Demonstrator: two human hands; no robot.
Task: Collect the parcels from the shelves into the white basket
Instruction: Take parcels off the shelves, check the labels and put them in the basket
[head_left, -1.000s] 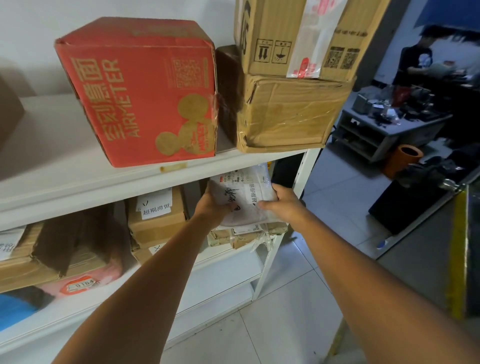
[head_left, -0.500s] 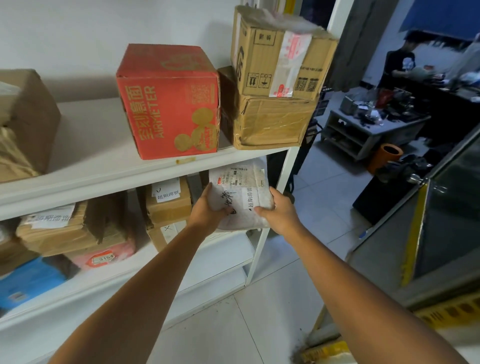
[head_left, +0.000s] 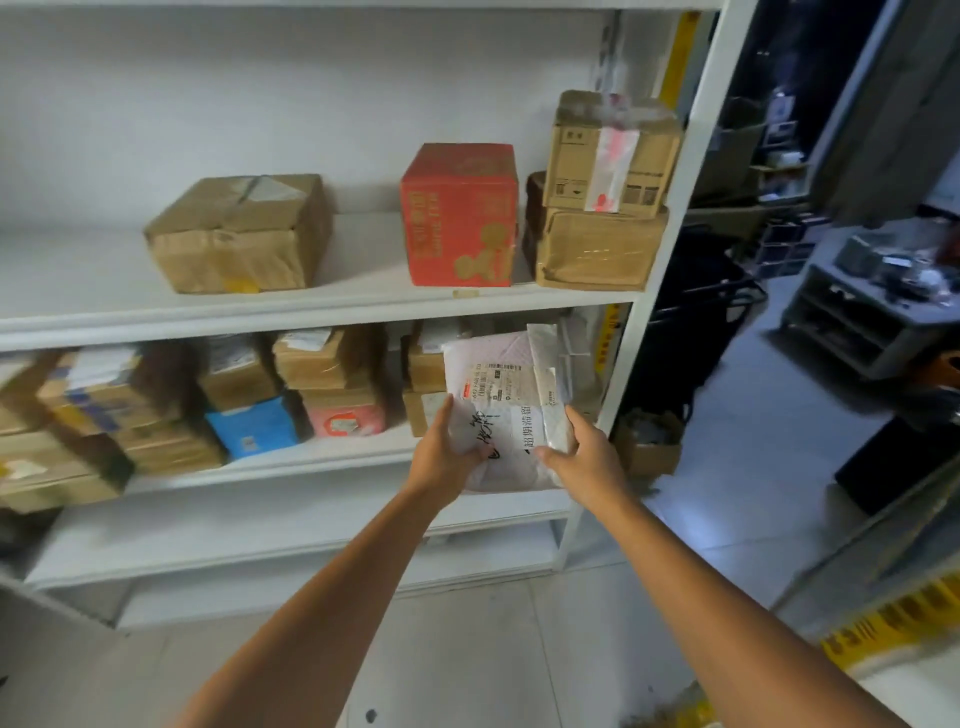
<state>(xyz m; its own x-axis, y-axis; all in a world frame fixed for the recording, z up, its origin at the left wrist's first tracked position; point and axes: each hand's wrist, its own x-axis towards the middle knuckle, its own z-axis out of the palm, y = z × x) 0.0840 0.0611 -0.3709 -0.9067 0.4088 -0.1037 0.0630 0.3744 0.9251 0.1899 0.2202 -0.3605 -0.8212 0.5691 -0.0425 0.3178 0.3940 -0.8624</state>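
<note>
Both hands grip one parcel: the left hand (head_left: 441, 457) pinches the lower left edge of the white padded plastic mailer (head_left: 504, 395), thumb laid across its handwritten front, and the right hand (head_left: 587, 457) clasps the lower right corner with its fingers curled behind. A second ago that mailer lay on a taped cardboard stack at the right end of the lower shelf; now it hangs in the air at centre right of the frame, its bottom edge below the shelf's front lip, so I judge it lifted off and on its way out. The view has also drawn back, which suggests the person is stepping away from the white metal shelving unit (head_left: 311, 314).

Behind the mailer, the lower shelf holds a blue packet (head_left: 254, 426), a pink packet (head_left: 343, 421) and many cardboard boxes. Higher up stand a red cube-shaped carton (head_left: 460, 218), a crumpled brown box (head_left: 239, 234) at centre left and two stacked brown boxes (head_left: 602, 208) by the right post.

No white basket is in view, so the carry and the drop remain, and plenty of parcels wait
</note>
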